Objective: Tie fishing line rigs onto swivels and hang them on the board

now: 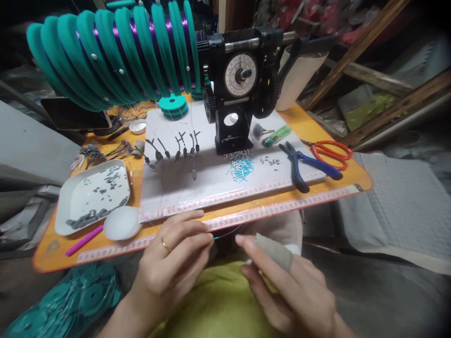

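Note:
My left hand [176, 253], with a ring on one finger, pinches a short thin blue piece [216, 238] between thumb and fingertip at the table's front edge. A fine line [230, 232] curves from that piece toward my right hand [289, 281]. Grey tape [275, 251] wraps one finger of the right hand. Between its thumb and forefinger shows a tiny whitish thing [248, 261], too small to name. Beyond the hands, a pile of thin blue pieces with whitish beads [241, 168] lies on the white board [211, 183].
Green foam spools [116, 51] wound with purple line sit on a black winder with a dial [242, 75]. Blue pliers [299, 164], red scissors [331, 152] and a green cutter [277, 135] lie right. A white tray [63, 206], round lid [122, 223] and pink pen [83, 240] lie left.

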The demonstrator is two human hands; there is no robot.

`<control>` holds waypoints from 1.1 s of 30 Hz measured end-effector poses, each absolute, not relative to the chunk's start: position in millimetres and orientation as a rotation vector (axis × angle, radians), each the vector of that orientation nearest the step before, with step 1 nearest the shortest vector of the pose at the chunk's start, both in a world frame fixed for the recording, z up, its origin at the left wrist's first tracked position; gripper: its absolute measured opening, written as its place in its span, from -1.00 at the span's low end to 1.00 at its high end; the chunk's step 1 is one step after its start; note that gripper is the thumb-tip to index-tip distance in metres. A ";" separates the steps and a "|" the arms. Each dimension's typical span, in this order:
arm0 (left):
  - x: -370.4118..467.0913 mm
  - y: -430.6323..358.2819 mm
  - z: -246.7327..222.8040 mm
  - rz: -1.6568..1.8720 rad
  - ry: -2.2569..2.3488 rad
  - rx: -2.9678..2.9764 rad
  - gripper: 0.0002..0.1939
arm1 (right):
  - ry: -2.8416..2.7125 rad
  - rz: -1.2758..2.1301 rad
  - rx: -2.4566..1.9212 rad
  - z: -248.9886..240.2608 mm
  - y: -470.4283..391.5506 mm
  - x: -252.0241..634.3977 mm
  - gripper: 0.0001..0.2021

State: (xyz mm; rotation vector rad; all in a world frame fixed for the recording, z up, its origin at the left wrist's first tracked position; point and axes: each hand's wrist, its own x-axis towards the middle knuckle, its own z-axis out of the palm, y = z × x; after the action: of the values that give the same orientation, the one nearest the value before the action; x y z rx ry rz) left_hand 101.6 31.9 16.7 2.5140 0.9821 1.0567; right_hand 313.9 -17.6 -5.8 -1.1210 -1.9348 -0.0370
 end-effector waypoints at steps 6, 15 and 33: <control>119.7 15.6 6.9 1.266 1.146 2.240 -0.77 | -1.887 0.094 -1.142 1.6 -11.9 298.7 -0.78; 136.9 2.5 -9.8 1.261 1.181 1.402 -0.93 | -1.834 0.146 -1.193 -1.9 -16.1 289.5 -0.85; 131.0 3.8 -10.4 1.342 1.127 1.974 -0.70 | -2.037 0.228 -1.075 5.1 6.9 301.4 -0.84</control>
State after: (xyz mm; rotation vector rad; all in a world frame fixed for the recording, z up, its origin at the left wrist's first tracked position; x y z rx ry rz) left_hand 131.0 3.8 -10.4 1.9737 1.1274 1.3421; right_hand 301.4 6.9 5.1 -1.0753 -2.0371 0.2278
